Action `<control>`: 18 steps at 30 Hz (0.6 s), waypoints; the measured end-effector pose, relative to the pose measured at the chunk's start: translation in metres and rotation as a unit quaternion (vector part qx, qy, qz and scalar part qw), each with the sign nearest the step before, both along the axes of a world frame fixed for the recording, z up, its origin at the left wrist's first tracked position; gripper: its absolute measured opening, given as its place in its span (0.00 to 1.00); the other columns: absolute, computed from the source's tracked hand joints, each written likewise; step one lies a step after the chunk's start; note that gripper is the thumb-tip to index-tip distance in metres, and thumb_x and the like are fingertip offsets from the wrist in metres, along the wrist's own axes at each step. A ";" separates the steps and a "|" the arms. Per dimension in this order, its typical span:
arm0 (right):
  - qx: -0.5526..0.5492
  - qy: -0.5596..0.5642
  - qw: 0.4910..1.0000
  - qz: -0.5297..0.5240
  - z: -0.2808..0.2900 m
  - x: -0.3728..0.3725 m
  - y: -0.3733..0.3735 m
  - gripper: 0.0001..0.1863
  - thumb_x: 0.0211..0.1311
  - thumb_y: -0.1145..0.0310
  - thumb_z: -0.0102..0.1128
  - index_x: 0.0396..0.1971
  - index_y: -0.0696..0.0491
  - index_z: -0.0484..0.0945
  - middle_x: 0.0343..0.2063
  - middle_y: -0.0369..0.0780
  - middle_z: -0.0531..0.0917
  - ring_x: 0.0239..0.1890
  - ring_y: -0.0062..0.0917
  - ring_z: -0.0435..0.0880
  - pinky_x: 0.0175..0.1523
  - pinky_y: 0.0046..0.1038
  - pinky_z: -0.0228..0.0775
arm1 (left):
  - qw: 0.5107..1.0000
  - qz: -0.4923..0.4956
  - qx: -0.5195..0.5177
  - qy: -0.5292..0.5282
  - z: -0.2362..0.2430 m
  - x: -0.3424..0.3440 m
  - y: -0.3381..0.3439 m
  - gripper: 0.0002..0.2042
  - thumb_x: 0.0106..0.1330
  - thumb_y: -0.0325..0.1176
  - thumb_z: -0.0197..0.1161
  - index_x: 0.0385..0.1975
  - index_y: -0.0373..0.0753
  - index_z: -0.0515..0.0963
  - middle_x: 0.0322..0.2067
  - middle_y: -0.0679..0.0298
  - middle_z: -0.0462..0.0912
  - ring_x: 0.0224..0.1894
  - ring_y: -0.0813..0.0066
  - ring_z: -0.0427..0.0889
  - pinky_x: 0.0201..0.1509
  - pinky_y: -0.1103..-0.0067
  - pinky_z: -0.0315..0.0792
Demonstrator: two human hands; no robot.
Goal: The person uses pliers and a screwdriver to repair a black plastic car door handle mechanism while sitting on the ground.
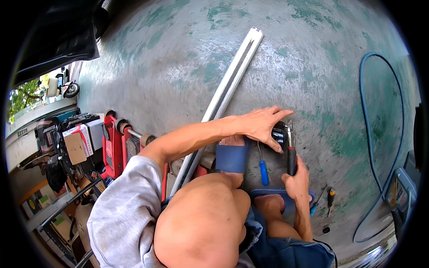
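Note:
My left hand (262,127) reaches across with thumb and fingers spread apart around a small black rounded part (279,133) on the floor. Whether the fingers press on it I cannot tell. Closed around the black grip of a hand tool (292,161) is my right hand (298,179). The tool has a red collar and a bright metal end, which points away from me beside the black part; its exact kind is unclear. A blue-handled screwdriver (264,173) lies between my feet, its thin shaft pointing toward the black part.
A long silvery rail (225,96) slants across the floor at my left. To the right of my foot lie a yellow-and-black screwdriver (330,196) and a teal-handled one (314,208). A blue hose (369,120) loops at far right near a blue-grey case (402,185). A red floor jack (115,147) stands left.

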State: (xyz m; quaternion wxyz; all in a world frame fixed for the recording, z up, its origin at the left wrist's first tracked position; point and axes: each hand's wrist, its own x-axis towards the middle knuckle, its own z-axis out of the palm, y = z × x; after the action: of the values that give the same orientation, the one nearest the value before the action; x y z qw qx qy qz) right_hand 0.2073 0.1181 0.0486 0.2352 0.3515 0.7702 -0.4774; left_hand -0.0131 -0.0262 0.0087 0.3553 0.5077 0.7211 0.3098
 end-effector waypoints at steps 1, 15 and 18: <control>0.015 0.024 1.000 0.011 0.000 0.000 -0.002 0.39 0.40 0.74 0.62 0.60 0.60 0.71 0.48 0.56 0.79 0.51 0.54 0.78 0.60 0.44 0.69 | 0.997 0.000 -0.063 -0.033 0.002 -0.001 -0.006 0.55 0.42 0.60 0.79 0.70 0.40 0.61 0.54 0.48 0.79 0.60 0.44 0.75 0.62 0.59 0.71; 0.104 0.046 0.992 0.052 0.014 -0.011 0.000 0.43 0.40 0.78 0.60 0.65 0.62 0.64 0.50 0.53 0.74 0.54 0.53 0.74 0.61 0.42 0.67 | 0.976 0.090 -0.120 -0.155 -0.001 0.007 -0.007 0.44 0.36 0.52 0.85 0.52 0.32 0.73 0.38 0.47 0.85 0.44 0.49 0.86 0.49 0.67 0.77; 0.117 0.055 0.989 0.075 0.019 -0.012 0.002 0.45 0.42 0.74 0.65 0.67 0.59 0.62 0.52 0.51 0.73 0.57 0.50 0.71 0.64 0.45 0.62 | 0.983 0.104 -0.090 -0.121 0.010 0.008 -0.007 0.45 0.36 0.52 0.85 0.53 0.32 0.72 0.38 0.48 0.86 0.43 0.49 0.86 0.48 0.67 0.78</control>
State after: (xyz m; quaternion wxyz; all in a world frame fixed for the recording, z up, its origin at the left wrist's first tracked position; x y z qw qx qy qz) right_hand 0.1949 0.1205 0.0674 0.1844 0.2914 0.8567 -0.3835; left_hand -0.0053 -0.0332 0.0191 0.4501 0.3545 0.7464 0.3386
